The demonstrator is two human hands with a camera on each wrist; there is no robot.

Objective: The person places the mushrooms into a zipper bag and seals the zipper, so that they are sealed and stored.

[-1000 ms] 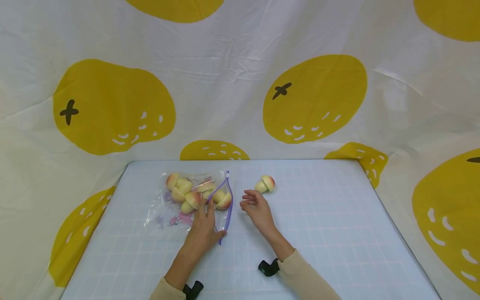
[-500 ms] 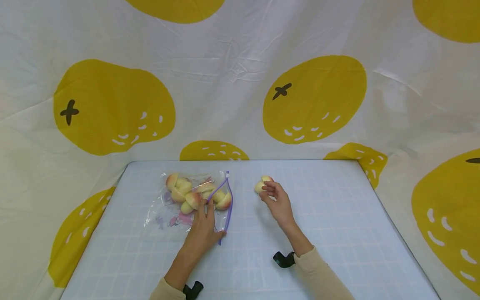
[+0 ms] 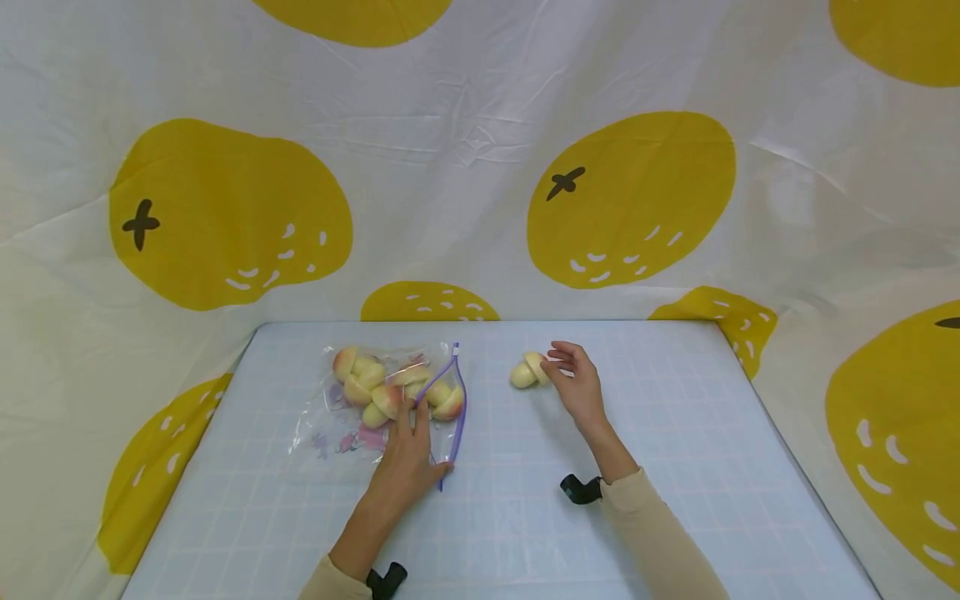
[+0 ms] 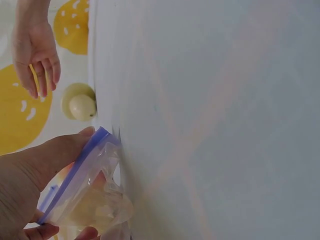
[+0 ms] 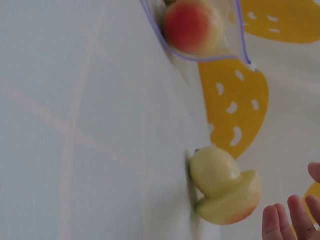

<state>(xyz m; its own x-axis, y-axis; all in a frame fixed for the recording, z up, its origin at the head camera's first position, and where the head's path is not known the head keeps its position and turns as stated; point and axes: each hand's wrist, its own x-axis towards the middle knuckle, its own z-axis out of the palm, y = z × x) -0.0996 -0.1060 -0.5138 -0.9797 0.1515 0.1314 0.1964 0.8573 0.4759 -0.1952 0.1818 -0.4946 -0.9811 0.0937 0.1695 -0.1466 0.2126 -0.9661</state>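
Note:
A clear zip bag (image 3: 315, 433) with a purple zip edge lies on the left of the table, its mouth parted and facing right. Inside are several cream mushroom-shaped pieces (image 3: 386, 400) with reddish caps. My left hand (image 3: 405, 458) holds the bag at its mouth, thumb along the purple edge in the left wrist view. One loose mushroom-shaped piece (image 3: 523, 373) lies on the table right of the bag. Just right of it is my right hand (image 3: 577, 387), fingers loosely bent and holding nothing. In the right wrist view the fingers (image 5: 300, 217) show apart from the loose piece (image 5: 225, 187).
The table (image 3: 675, 458) wears a pale blue checked cloth. A white curtain (image 3: 450, 208) with big yellow fruit prints hangs behind its far edge. Black wrist devices (image 3: 581, 489) sit below both hands at the sleeves.
My right hand has moved right, from the near left of the loose mushroom-shaped piece, across its front, to its right side. The left hand and bag have stayed put.

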